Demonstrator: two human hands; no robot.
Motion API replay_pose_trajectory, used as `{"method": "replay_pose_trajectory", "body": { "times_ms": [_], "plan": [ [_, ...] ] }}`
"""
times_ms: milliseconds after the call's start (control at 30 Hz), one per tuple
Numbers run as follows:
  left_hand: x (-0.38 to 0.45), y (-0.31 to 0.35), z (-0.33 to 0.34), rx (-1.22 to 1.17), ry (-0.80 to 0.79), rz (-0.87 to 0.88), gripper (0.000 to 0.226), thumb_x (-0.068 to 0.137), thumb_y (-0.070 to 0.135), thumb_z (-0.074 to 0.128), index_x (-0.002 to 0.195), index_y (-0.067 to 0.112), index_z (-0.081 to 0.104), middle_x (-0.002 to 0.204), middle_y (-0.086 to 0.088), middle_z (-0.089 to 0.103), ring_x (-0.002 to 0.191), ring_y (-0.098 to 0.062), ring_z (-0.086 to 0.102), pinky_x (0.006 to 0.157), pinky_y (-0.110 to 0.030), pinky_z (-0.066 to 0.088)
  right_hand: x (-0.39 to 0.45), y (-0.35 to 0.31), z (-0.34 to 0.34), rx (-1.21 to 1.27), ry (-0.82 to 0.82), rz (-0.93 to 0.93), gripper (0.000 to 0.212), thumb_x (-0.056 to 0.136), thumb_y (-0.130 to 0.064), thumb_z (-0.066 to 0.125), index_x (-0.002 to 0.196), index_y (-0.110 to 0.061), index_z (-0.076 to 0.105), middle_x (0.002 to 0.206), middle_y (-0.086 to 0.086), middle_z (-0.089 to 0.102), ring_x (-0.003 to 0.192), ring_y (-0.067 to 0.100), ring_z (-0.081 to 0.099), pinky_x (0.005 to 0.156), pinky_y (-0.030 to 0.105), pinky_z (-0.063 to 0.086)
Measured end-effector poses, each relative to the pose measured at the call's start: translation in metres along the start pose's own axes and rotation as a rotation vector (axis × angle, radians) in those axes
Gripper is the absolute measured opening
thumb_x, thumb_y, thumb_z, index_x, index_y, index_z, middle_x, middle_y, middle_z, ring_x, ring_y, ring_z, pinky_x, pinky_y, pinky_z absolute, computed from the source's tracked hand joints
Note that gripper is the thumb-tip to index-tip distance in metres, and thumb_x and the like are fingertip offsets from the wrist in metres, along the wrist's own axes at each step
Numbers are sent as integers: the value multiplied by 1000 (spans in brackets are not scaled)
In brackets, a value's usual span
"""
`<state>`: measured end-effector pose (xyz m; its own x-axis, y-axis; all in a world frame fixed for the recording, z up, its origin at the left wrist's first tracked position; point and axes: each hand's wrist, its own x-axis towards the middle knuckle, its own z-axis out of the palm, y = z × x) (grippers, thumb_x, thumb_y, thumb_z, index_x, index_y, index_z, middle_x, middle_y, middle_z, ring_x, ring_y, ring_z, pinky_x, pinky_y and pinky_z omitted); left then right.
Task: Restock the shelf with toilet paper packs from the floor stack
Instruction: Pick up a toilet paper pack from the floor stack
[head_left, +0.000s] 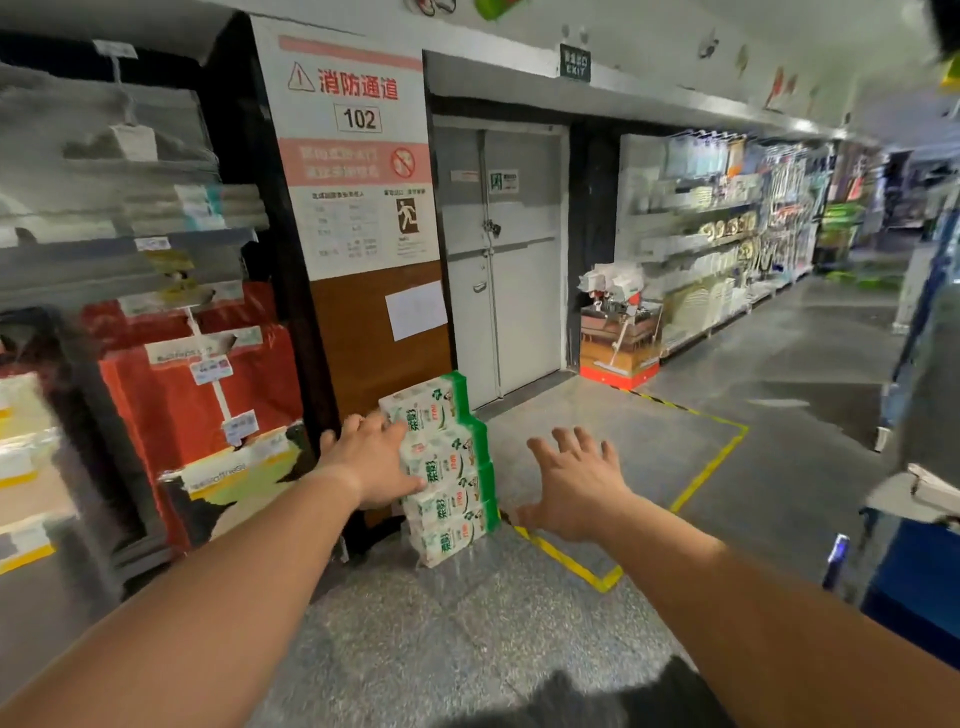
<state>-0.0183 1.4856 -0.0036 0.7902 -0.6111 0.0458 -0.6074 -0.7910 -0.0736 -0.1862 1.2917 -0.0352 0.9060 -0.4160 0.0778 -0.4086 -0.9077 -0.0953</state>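
A stack of several white-and-green toilet paper packs (449, 467) stands on the speckled floor against a brown wall panel. My left hand (371, 457) is stretched out with straight fingers, its palm against the left side of the upper packs. To the right of the stack my right hand (576, 480) hovers with its fingers spread, a short gap away from the packs and holding nothing. The shelf (156, 322) runs along the left edge, blurred, with red packs and price tags.
A grey locked fire door (501, 260) stands behind the stack, with yellow floor tape (691, 483) marking a zone in front. A red-based display stand (621, 338) sits right of the door. A blue cart (914, 571) is at the right edge. Shelves line the far aisle.
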Motion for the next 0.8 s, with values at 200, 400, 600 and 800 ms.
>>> {"method": "replay_pose_trajectory", "body": {
  "times_ms": [200,400,600,800],
  "plan": [
    [140,-1,39,31,-27,48,93,85,72,58,159,30,21,163,-5,22,149,-32,15,118,-56,22,145,25,39,29,2,22,101,77,-75,63,156,-28,21,161,11,24,150,36,13,119,59,16],
    [287,-8,61,26,-32,3,93,84,74,58,158,32,22,161,-4,25,146,-32,20,116,-57,25,305,60,69,63,-36,-7,104,76,-75,65,157,-26,22,162,11,22,152,37,11,121,60,13],
    [413,-28,74,-14,-42,-76,93,83,75,57,158,32,22,160,-3,27,146,-31,22,116,-57,27,456,84,78,53,-93,-26,103,77,-74,65,157,-27,21,163,10,21,152,36,11,121,60,13],
    [534,-64,110,-60,-86,-144,94,83,75,57,159,33,21,160,-3,27,146,-31,22,115,-56,28,592,78,110,31,-137,-92,107,76,-78,64,158,-26,19,166,8,17,154,35,7,121,59,7]
  ]
}}
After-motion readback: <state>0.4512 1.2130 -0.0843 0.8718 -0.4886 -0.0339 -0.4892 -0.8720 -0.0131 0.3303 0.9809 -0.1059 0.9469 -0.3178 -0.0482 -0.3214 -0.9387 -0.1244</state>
